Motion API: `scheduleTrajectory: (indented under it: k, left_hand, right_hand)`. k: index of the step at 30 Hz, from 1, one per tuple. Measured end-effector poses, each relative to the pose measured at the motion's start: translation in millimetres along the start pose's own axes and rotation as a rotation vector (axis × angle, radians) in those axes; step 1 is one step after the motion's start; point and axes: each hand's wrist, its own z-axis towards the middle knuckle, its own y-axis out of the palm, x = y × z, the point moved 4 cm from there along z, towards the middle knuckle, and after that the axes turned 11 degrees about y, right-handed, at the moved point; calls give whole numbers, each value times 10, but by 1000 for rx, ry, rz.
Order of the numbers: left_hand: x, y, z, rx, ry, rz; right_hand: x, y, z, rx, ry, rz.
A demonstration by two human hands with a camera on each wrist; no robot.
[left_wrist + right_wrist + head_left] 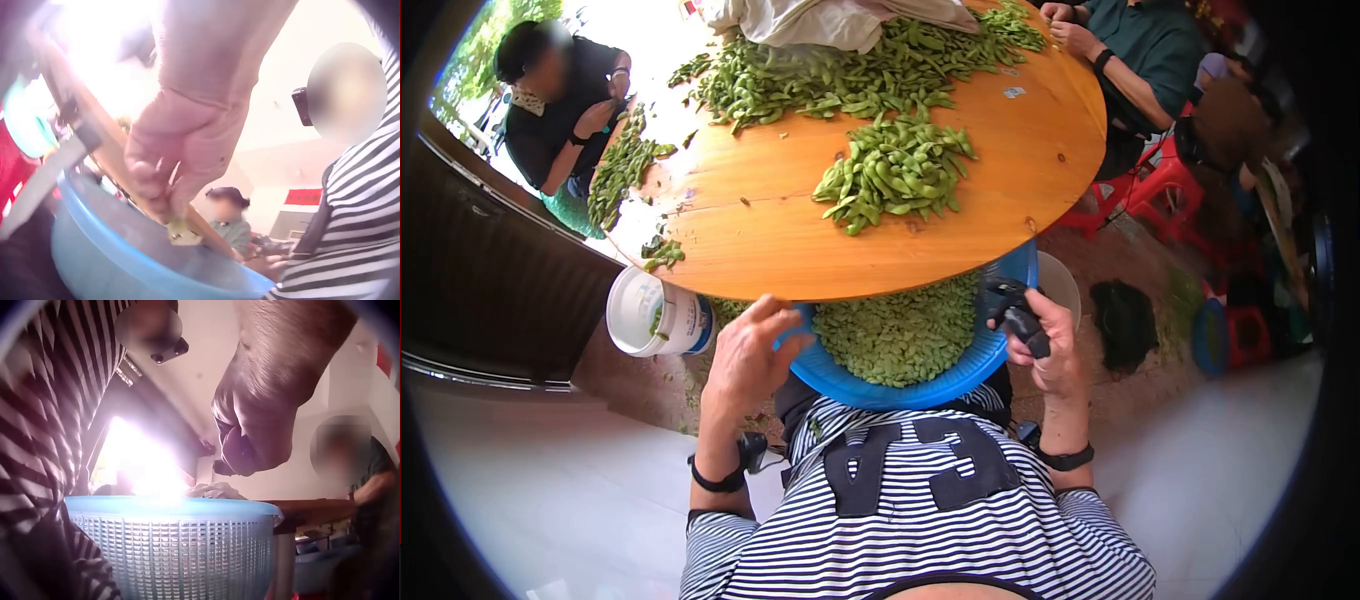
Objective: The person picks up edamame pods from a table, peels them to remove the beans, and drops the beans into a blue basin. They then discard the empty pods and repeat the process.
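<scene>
My left hand (750, 355) is over the left rim of the blue basket (865, 398). At its fingertips in the left wrist view is a small pale green piece (183, 234), pinched and blurred. The basket, below the table edge, holds many shelled green beans (900, 340). My right hand (1055, 350), above the basket's right rim, has its fingers curled round a black object (1024, 328) whose exact kind I cannot tell. In the right wrist view that hand (259, 431) hangs above the basket's rim, its fingers curled. A small pile of green pods (895, 172) lies on the table.
The round wooden table (1020, 140) carries a large heap of pods (830, 80) under a pale cloth (830, 22). A white bucket (635, 315) stands at the left. People sit at both sides of the table; red stools (1165, 190) stand at the right.
</scene>
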Motion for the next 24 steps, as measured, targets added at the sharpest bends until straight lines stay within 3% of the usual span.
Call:
scheduleTrajectory:
  k: [1,3,5,9,11,12,15,16,19,21,22,24]
  left_hand:
    - [30,-14,171,66,-4,-135]
    - [-124,115,498,182,-16,-140]
    - [-308,237,810,356,-71,-201]
    - [-526,444,1030,297,-64,-159]
    - [-531,455,1041,288,-52,-134]
    - [-533,443,1037,320,-41,-150]
    - [-590,424,1018,266,-167,-249]
    - [-598,417,1015,267,-164,-251]
    - [-601,377,982,291,-165,-260]
    - [-604,356,890,354,-351,-360]
    - [-556,365,855,350,-349,-364]
    - [-438,458,757,352,-376,-720]
  right_hand:
    - [18,3,26,6,2,-5]
    - [88,68,95,-141,58,137]
    - [89,120,127,-161,68,138]
    - [155,169,118,-169,35,-5]
    - [109,253,112,-33,-176,-224]
    - [90,249,117,-34,-180,-225]
    - [52,228,113,21,-146,-583]
    - [12,260,106,73,-231,-687]
    - [-116,395,110,114,-334,-722]
    - [-129,436,151,109,-323,-710]
    - [-134,458,172,101,-314,-698]
    - [-152,546,219,72,-303,-683]
